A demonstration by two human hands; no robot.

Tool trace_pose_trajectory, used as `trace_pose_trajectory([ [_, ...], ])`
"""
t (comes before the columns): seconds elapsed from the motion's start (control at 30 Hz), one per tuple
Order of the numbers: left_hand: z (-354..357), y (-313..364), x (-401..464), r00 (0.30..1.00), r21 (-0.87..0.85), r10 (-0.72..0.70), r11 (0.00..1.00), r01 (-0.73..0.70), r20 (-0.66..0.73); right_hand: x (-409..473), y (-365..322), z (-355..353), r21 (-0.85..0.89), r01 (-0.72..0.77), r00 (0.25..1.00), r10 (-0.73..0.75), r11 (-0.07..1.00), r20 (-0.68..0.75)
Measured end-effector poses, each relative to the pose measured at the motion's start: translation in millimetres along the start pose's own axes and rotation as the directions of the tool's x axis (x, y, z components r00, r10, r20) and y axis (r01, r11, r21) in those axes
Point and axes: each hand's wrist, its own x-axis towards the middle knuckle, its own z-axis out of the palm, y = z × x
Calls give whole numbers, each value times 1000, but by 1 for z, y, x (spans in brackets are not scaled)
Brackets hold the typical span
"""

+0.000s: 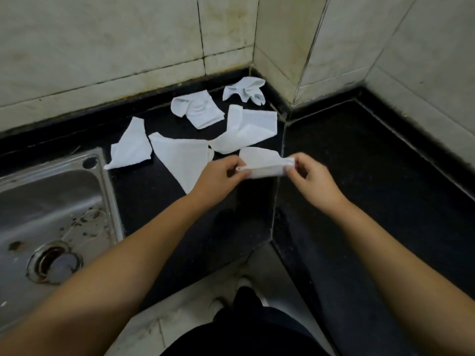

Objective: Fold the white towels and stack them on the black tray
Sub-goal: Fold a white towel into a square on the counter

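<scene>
Fingers [237,167] of the left hand [218,176] pinch one end of a small white towel [262,163]; the right hand [313,181] pinches the other end, so the towel hangs stretched between both hands, just above the black counter [359,163]. Five more white towels lie unfolded beyond it on the counter: a flat triangular one [180,160] beside the left hand, one [132,147] near the steel sink [51,201], one [249,129] just behind the held towel, and two crumpled ones [196,109] [244,92] near the tiled wall [102,47].
</scene>
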Motion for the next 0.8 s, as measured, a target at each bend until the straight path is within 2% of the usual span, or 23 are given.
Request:
trace_pose_trajectory([
  [0.07, 14, -22, -24, 972, 40, -105, 994, 99, 208, -30, 22, 18, -5, -90, 989, 90, 996, 118],
  [0.13, 26, -37, -43, 915, 81, -193, 981, 175, 355, -56, 38, 32, 6, -181, 954, 174, 983, 243],
  [0.23, 34, -46, -53, 881, 76, -233, 972, 221, 411, -68, 47, 39, 21, -274, 913, 253, 961, 320],
  [0.37, 30, -43, -23, 916, 56, -242, 970, 237, 320, -34, 46, 39, -9, -300, 931, 294, 954, 218],
  [0.5, 29, -41, 30, 951, 192, -235, 962, 197, 202, 15, 41, 44, -164, -320, 939, 336, 933, 80],
  [0.67, 47, -56, 58, 927, 408, -282, 898, 164, 248, 39, 54, 63, -230, -441, 879, 469, 868, 84],
  [0.73, 54, -61, 52, 931, 418, -313, 883, 213, 186, 37, 58, 67, -297, -438, 880, 472, 848, 50],
  [0.8, 57, -63, 41, 930, 361, -367, 873, 329, 40, 32, 61, 66, -300, -472, 871, 492, 829, -12],
])
